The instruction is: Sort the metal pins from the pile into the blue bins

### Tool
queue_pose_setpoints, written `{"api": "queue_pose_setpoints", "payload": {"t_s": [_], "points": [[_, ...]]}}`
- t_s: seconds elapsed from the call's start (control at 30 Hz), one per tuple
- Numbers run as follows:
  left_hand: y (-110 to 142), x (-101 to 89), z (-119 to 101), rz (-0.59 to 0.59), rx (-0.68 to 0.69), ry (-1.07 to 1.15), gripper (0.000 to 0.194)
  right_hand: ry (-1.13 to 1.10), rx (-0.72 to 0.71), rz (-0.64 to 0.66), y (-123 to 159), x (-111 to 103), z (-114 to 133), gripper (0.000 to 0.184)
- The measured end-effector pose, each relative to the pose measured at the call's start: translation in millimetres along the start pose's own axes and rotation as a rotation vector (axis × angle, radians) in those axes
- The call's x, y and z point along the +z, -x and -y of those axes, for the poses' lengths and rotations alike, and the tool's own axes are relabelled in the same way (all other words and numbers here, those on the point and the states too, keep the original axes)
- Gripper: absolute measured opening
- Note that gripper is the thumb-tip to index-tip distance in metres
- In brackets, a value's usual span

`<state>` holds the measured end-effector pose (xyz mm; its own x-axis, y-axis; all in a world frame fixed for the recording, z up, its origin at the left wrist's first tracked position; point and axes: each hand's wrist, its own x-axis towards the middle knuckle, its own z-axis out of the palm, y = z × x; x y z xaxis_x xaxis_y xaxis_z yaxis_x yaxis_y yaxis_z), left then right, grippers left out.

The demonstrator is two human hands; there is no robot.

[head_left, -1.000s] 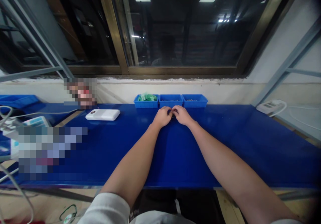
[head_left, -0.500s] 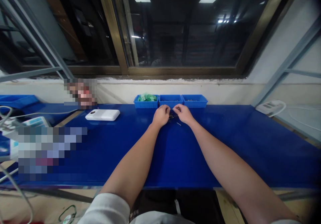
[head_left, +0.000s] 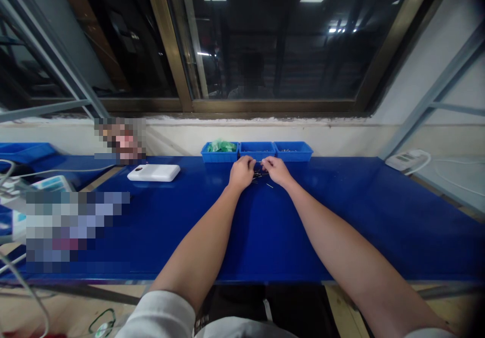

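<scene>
My left hand (head_left: 242,172) is closed in a pinch, just in front of the blue bins. Facing it, my right hand (head_left: 276,170) is pinched too, its fingertips a short gap from the left ones. A thin, light-coloured rod (head_left: 258,161) spans that gap, gripped at both ends. Its exact kind is too small to make out. Below the fingers, several thin dark and brassy pin-like pieces (head_left: 257,175) lie in a small pile on the blue table (head_left: 273,237). One single thin pin (head_left: 269,185) lies apart, nearer to me.
Three blue bins stand along the wall: the left bin (head_left: 220,158) holds green plastic bags, the middle bin (head_left: 256,153) and right bin (head_left: 293,154) hold small parts. A white power bank-like device (head_left: 153,173) lies left. A power strip (head_left: 407,160) sits at far right.
The fingertips of my right hand have closed in slightly on the thin rod between my hands. The whole view has shifted a little; the pile and the bins stay as they were.
</scene>
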<state>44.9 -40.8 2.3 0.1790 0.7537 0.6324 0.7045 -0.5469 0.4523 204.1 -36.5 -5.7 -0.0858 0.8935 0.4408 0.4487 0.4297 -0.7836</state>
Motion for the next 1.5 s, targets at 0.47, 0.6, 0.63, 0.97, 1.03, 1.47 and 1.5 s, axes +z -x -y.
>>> {"api": "queue_pose_setpoints", "payload": {"t_s": [0.47, 0.6, 0.63, 0.97, 1.03, 1.47, 1.5], "points": [[-1, 0.6, 2, 0.038, -0.052, -0.002, 0.027, -0.430, 0.104, -0.022, -2, -3, 2, 0.026], [-2, 0.5, 3, -0.004, -0.072, 0.021, 0.023, -0.418, 0.106, -0.145, -4, -6, -1, 0.026], [-2, 0.2, 3, -0.018, -0.088, 0.017, 0.021, -0.396, 0.101, -0.194, -4, -7, -2, 0.027], [-2, -2.9, 8, -0.044, -0.246, -0.056, 0.021, 0.062, 0.171, -0.527, -9, -25, -16, 0.046], [-2, -3.8, 8, -0.033, -0.259, -0.052, 0.022, 0.127, 0.166, -0.516, -8, -26, -19, 0.051], [-3, -8.2, 11, 0.060, -0.392, -0.079, 0.029, 0.252, 0.048, -0.050, 0, -19, -6, 0.012], [-3, -7.9, 11, 0.074, -0.394, -0.082, 0.030, 0.275, 0.045, 0.002, 0, -18, -5, 0.012]]}}
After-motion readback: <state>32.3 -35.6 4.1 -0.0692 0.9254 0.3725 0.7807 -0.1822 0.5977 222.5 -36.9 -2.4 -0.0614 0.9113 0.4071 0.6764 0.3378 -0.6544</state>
